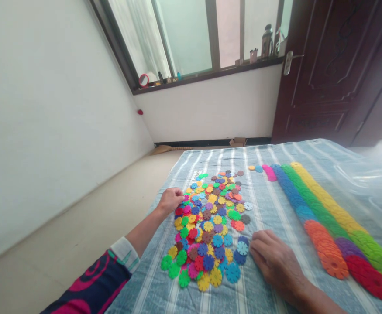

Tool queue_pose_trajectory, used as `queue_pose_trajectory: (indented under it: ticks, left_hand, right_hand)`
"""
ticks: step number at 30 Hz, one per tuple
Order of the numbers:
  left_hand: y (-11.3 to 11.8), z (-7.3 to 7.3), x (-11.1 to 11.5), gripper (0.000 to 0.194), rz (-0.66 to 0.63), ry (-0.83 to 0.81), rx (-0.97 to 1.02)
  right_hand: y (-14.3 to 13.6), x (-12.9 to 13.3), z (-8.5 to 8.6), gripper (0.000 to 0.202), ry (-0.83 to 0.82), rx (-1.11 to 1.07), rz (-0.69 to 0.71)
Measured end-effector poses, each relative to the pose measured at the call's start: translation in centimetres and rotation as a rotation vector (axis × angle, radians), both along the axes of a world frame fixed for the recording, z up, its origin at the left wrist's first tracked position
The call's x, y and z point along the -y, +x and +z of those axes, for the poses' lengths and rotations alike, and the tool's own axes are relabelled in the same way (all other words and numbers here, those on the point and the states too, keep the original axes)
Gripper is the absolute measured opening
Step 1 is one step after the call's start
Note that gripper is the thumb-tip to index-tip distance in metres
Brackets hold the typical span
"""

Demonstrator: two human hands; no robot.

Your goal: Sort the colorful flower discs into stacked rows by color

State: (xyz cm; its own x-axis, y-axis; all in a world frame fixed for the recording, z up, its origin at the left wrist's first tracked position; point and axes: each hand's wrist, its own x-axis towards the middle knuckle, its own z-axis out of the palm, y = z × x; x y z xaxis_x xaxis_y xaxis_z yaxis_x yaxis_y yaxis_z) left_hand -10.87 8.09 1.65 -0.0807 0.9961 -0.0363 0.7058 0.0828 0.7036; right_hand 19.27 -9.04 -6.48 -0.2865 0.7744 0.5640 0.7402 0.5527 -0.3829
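Note:
A loose heap of notched plastic discs (208,226) in many colours lies on a blue striped cloth (259,288). My left hand (171,199) is at the heap's upper left edge, thumb and fingers pinched at a magenta disc (186,198). On the right side of the heap, my right hand (276,261) rests on the cloth beside pale blue and dark blue discs, its fingers together and curled down; what they hold, if anything, is hidden. Further right are overlapping rows of discs sorted by colour, with yellow (325,196), green (315,205), blue (287,187), orange (325,248) and red (370,277).
Clear plastic (374,187) lies at the right edge of the cloth. A short pink row (269,172) sits near the far ends of the sorted rows. Beyond are a windowsill (210,77) with small items, a dark red door (335,65) and a small cardboard box (238,142).

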Motion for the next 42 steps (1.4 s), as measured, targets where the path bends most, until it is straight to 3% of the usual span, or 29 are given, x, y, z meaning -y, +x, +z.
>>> queue_pose_trajectory:
  ticks: [7, 22, 29, 32, 35, 42]
  left_hand:
    - [-0.6, 0.7, 2.1, 0.014, -0.125, -0.133, 0.014]
    - [-0.2, -0.4, 1.7, 0.02, -0.195, -0.11, -0.095]
    - [0.9, 1.6, 1.4, 0.022, -0.219, -0.13, -0.032]
    - [3.9, 2.6, 0.0, 0.024, -0.268, -0.096, 0.03]
    - [9.2, 2.4, -1.7, 0.021, -0.364, -0.039, 0.071]
    - [23.1, -1.0, -5.6, 0.016, -0.469, 0.086, 0.063]
  right_hand:
    - [0.0, 0.1, 0.2, 0.027, -0.005, 0.001, 0.0]
    - [0.1, 0.0, 0.0, 0.025, -0.013, -0.007, 0.002]
    - [-0.4, -0.2, 0.5, 0.026, 0.022, -0.031, -0.024]
    - [-0.6, -0.5, 0.7, 0.026, 0.049, -0.039, -0.04]
    - [-0.7, -0.8, 0.8, 0.024, 0.077, -0.045, -0.062]
    - [-0.9, -1.2, 0.6, 0.021, 0.106, -0.051, -0.092]
